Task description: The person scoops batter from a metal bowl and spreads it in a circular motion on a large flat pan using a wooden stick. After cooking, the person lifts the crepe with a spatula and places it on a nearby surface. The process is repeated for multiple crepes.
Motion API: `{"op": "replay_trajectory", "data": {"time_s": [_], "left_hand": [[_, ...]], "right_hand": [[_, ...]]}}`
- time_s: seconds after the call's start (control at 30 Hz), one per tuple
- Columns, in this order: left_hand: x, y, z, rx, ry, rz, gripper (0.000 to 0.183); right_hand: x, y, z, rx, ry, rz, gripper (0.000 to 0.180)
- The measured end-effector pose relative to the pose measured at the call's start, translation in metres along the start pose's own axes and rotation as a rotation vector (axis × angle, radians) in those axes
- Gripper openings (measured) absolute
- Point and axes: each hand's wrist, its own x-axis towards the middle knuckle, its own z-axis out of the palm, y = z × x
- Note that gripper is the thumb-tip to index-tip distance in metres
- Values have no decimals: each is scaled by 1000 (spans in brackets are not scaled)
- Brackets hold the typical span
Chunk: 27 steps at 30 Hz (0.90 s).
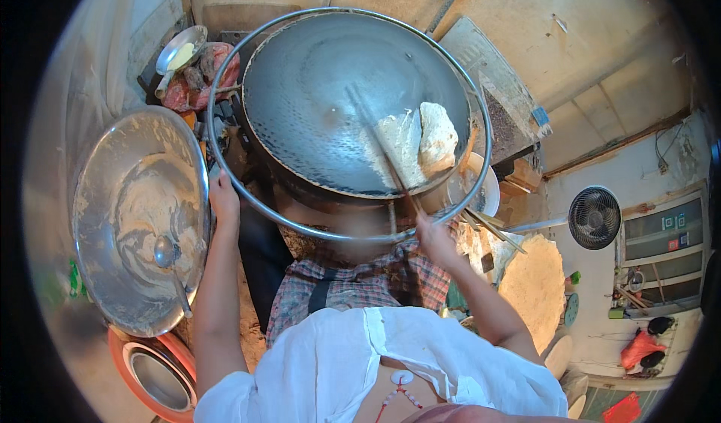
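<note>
My right hand (438, 241) grips a long thin stick-like tool (388, 155), blurred along its length, that slants across a large round dark griddle (315, 85). Beside the tool, pale dough or batter (403, 138) is spread thinly on the griddle's right side, with a thicker folded lump (438, 133) against it. A shiny metal ring (281, 219) encircles the griddle. My left hand (225, 200) is at the ring's left side, close to a wide metal basin (98, 198); its fingers are partly hidden. Batter residue and a metal ladle (165, 251) lie in the basin.
A small pan (181, 51) rests on a red bag at the upper left. Below the basin stands an orange-red tub (121, 361). On the right are a white bowl (491, 189), several sticks (495, 229), a stack of round flatbreads (532, 288) and a fan (594, 217).
</note>
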Motion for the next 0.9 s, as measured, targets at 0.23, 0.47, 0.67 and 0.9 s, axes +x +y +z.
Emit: {"op": "replay_trajectory", "data": {"time_s": [0.23, 0.47, 0.67, 0.9], "left_hand": [[-77, -18, 28, -117, -33, -68, 46], [-25, -24, 22, 124, -39, 23, 37], [-18, -29, -7, 179, 79, 152, 51], [-58, -51, 28, 12, 53, 39, 50]], "right_hand": [[37, 18, -27, 43, -141, 345, 40], [4, 27, -29, 257, -102, 395, 57], [-35, 22, 20, 205, -14, 42, 32], [30, -26, -48, 441, -221, 624, 42]]}}
